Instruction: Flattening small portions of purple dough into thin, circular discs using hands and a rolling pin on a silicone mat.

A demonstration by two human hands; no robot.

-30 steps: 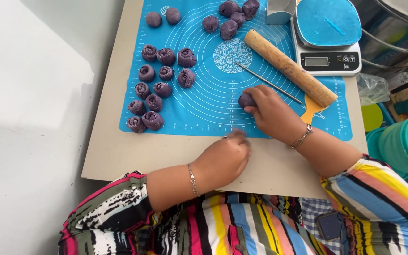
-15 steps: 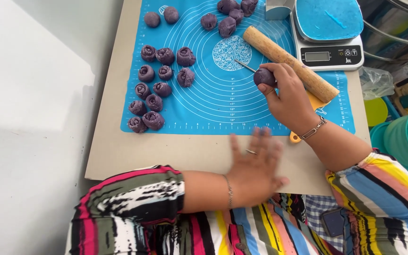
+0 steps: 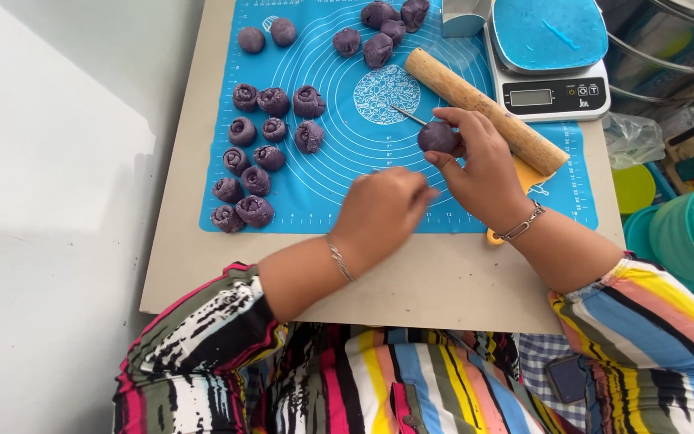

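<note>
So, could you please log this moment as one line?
right hand: holds purple dough ball | left hand: empty, over blue mat | rolling pin: idle

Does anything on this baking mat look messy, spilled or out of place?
Nothing stands out. The purple dough pieces sit in tidy groups on the blue mat, the rolling pin lies by the scale, and nothing is spilled.

Mat (image 3: 347, 201) on the surface (image 3: 202, 265), shaped dough pieces (image 3: 263, 153) at its left, dough balls (image 3: 379, 36) far, rolling pin (image 3: 483, 108) right, scale (image 3: 548, 60) far right
</note>
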